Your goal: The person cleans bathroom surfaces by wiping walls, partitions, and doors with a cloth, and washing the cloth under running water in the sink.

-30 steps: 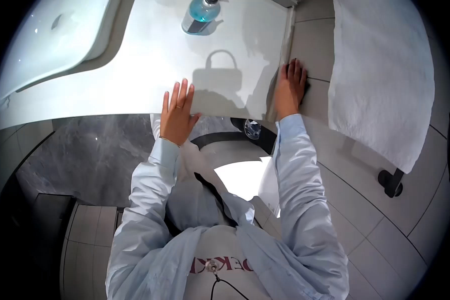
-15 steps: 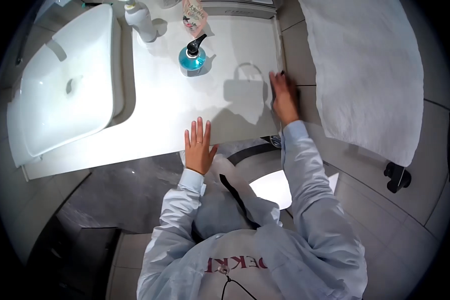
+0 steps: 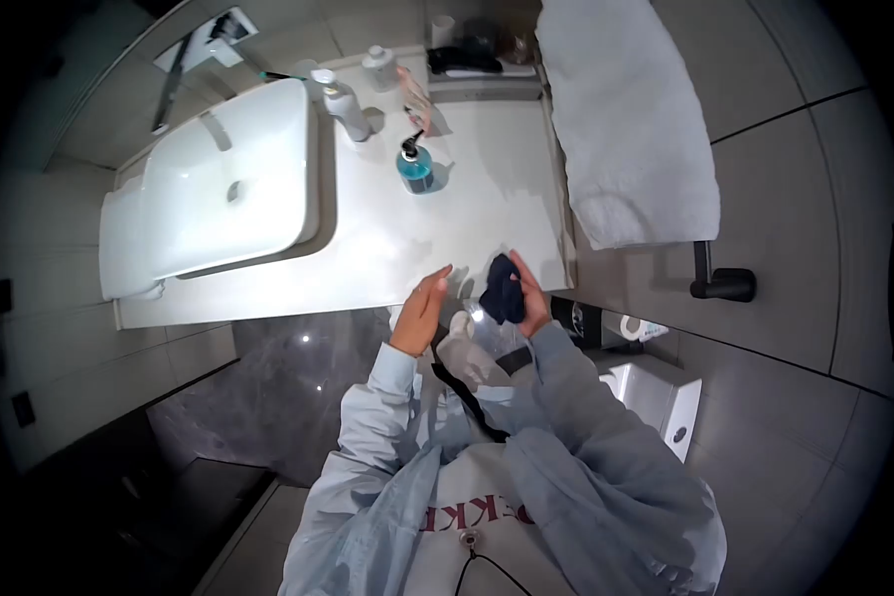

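Dark cloth (image 3: 502,290) is grasped in our right hand (image 3: 534,303), nearer us than the blue bottle (image 3: 416,173); our left hand (image 3: 420,315) opens, empty.

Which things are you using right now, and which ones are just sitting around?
In use:
- dark cloth, in the right hand
- left hand, empty, beside it

Just there:
- blue pump bottle
- white pump bottle
- hanging white towel
- sink
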Action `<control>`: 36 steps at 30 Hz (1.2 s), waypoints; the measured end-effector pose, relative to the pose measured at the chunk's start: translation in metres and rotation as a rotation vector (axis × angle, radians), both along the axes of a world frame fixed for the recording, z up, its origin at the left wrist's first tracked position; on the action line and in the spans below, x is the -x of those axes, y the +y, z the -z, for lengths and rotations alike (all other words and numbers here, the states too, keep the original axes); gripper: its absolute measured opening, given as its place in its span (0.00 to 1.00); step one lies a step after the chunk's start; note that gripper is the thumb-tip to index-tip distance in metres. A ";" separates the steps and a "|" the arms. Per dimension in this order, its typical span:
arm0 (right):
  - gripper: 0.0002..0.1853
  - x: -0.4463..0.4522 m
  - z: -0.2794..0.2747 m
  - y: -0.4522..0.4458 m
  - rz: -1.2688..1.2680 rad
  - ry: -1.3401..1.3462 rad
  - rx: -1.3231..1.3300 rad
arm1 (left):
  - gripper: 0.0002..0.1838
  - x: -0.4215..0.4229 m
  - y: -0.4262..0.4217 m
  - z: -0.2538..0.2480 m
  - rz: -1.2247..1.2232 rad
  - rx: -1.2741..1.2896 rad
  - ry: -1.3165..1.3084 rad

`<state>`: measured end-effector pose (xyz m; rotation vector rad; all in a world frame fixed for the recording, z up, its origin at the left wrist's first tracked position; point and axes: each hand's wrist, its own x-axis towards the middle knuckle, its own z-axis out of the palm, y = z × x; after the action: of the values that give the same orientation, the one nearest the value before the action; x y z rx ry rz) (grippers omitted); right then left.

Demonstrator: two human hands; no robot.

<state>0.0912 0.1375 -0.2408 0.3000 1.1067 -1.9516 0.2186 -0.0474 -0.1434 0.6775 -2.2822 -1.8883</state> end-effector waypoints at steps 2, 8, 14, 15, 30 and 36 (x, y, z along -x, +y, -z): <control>0.30 -0.017 -0.020 -0.013 -0.044 -0.020 0.191 | 0.25 -0.017 0.000 -0.014 -0.048 -0.004 0.040; 0.29 -0.055 -0.154 -0.076 -0.294 -0.177 0.463 | 0.26 -0.061 0.010 -0.089 -0.195 -0.081 0.180; 0.27 -0.113 -0.233 -0.127 -0.478 -0.157 0.582 | 0.40 -0.101 0.014 -0.136 -0.219 0.605 0.181; 0.27 -0.125 -0.235 -0.135 -0.493 -0.203 0.585 | 0.39 -0.110 0.010 -0.141 -0.285 0.641 0.184; 0.29 -0.274 -0.217 -0.226 -0.741 -0.118 0.326 | 0.26 -0.261 -0.086 -0.135 -0.735 -0.173 0.463; 0.20 -0.341 -0.201 -0.280 -0.781 -0.212 0.181 | 0.24 -0.328 -0.117 -0.134 -0.822 0.060 0.379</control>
<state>0.4326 -0.1420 -0.0394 -0.0328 0.7414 -1.2709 0.5470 -0.1644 -0.0093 0.9519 -1.4788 -1.3847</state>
